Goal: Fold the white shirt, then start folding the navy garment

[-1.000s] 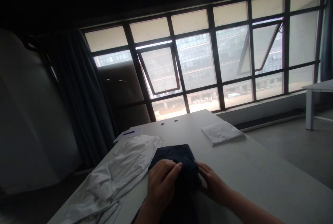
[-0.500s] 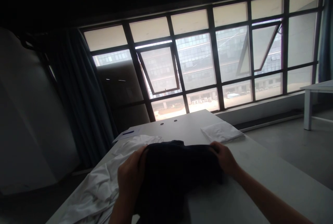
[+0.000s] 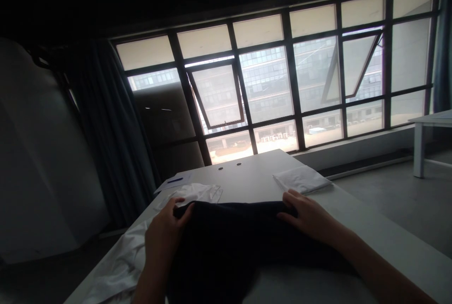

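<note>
Lower left of the frame, white cloth (image 3: 118, 259) lies crumpled along the table (image 3: 247, 167), with a paper (image 3: 176, 181) farther up. Left hand (image 3: 164, 238) curls over the far edge of the navy garment (image 3: 226, 252), apparently pinching it between thumb and fingers. The garment lies at lower centre, partly off the near table edge. It looks soft, light and limp, so it should drape and bunch; the far edge offers the best hold. That edge runs left to right, the bulk falling toward the frame's bottom. Right hand (image 3: 305, 214) rests on the edge, fingers close together; any pinch is unclear. Folded white cloth (image 3: 302, 179) lies just beyond it.
</note>
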A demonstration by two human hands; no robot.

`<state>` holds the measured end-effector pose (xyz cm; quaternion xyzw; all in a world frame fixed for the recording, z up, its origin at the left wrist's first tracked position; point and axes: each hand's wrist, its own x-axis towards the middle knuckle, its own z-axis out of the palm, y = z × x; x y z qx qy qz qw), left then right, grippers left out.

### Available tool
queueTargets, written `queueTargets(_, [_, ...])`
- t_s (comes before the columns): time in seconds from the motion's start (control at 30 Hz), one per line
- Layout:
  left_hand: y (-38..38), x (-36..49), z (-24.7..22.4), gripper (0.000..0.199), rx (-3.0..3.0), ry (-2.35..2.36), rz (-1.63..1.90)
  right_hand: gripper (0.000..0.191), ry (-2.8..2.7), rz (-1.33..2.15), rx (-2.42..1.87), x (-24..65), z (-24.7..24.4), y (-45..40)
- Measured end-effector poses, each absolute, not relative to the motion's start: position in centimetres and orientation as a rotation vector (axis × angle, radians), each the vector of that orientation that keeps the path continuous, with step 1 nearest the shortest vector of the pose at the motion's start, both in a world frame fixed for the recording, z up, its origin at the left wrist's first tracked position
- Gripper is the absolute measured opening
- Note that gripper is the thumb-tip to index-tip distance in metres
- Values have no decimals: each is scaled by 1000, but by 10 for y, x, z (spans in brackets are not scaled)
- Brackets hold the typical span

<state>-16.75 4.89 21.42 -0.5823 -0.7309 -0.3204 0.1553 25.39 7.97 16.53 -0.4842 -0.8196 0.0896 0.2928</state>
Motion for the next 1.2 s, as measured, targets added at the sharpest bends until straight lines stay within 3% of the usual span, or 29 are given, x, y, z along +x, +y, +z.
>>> queueTargets(0.17, [74, -173, 158, 57, -2104, -2302, -491, 19, -2338, 187, -1393, 244, 137, 93])
queueTargets(0.33, [94, -154, 107, 66, -2316, -2409, -258, 34, -2424, 348, -1275, 223, 107, 90])
queueTargets(0.5, [102, -160, 98, 83, -2284, -2555, -197, 58, -2577, 446, -1390, 211, 84, 84])
queueTargets(0.57, [99, -176, 103, 90, -2247, -2632, -205, 45, -2582, 422, -1413, 214, 81, 87])
queueTargets(0.67, [90, -207, 112, 69, -2211, -2752, -210, 22, -2503, 472, -1406, 225, 88, 96])
queueTargets(0.77, [82, -231, 120, 29, -2242, -2819, -235, 23, -2353, 517, -1348, 242, 103, 106])
queueTargets(0.83, [80, -242, 124, 16, -2251, -2819, -305, 21, -2260, 525, -1303, 255, 115, 112])
queueTargets(0.9, [81, -249, 128, 15, -2254, -2799, -402, 19, -2158, 528, -1242, 269, 128, 118])
queueTargets(1.0, [83, -258, 135, 30, -2229, -2771, -605, 18, -2085, 526, -1225, 292, 147, 122])
queueTargets(1.2, [82, -276, 154, 25, -2021, -2637, -662, 42, -2159, 493, -1544, 340, 171, 115])
